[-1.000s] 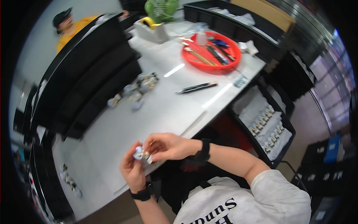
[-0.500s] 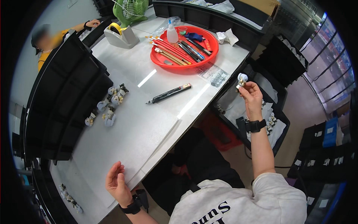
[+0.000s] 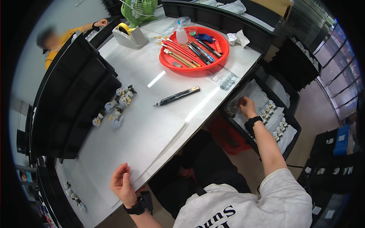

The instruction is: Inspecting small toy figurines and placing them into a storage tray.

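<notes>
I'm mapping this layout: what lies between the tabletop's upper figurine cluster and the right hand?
Head view: a black pen-like tool on the white table, then its edge and part of the black tray.

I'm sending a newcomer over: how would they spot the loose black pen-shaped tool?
On the white table, find the round red tray. The black pen-shaped tool lies outside it, on the person's side, its narrow tip toward the left. Unlike the dark pens inside the tray, it lies by itself on the tabletop.

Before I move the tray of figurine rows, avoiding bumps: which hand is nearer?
Right: right hand over the tray, left hand by the table's near edge, farther away.
</notes>
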Available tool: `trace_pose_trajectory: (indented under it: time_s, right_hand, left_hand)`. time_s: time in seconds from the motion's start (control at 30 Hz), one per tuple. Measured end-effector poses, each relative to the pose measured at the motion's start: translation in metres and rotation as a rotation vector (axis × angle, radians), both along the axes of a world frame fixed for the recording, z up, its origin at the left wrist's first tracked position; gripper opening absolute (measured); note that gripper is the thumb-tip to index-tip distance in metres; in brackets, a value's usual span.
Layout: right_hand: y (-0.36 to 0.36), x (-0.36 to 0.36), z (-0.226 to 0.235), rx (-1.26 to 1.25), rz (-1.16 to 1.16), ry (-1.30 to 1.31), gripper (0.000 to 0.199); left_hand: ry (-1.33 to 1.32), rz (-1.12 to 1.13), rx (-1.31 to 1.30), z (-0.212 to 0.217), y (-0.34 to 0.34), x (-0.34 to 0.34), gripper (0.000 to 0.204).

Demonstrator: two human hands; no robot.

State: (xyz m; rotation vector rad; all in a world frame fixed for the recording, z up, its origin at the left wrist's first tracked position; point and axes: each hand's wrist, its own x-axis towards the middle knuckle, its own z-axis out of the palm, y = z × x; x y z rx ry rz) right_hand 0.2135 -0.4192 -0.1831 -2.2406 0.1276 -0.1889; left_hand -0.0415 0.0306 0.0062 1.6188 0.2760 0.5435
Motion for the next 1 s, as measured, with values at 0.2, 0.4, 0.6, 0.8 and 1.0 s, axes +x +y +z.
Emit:
trace_pose_trajectory:
  time_s: [0.2,0.4,0.6,0.8,1.0]
  right_hand:
    - [-0.004,-0.006,-0.011,0.104,0.019,-0.062,0.021]
    - [0.013,-0.003,-0.007,-0.228,0.146,0.049,0.021]
    - [0.003,0.002,0.022,-0.615,0.208,0.071,0.02]
    - [0.064,-0.031,0.158,0.159,-0.072,-0.578,0.012]
    - [0.237,-0.066,0.279,0.088,0.778,-0.444,0.018]
  left_hand:
    - [-0.007,-0.008,-0.037,0.001,-0.003,0.003,0.023]
    - [-0.035,0.034,-0.033,0.004,-0.002,0.0,0.023]
    - [-0.04,-0.04,-0.128,0.004,-0.002,0.008,0.022]
    - [-0.098,-0.092,-0.198,0.008,-0.003,0.004,0.021]
    - [-0.131,-0.106,-0.235,0.001,0.0,-0.001,0.02]
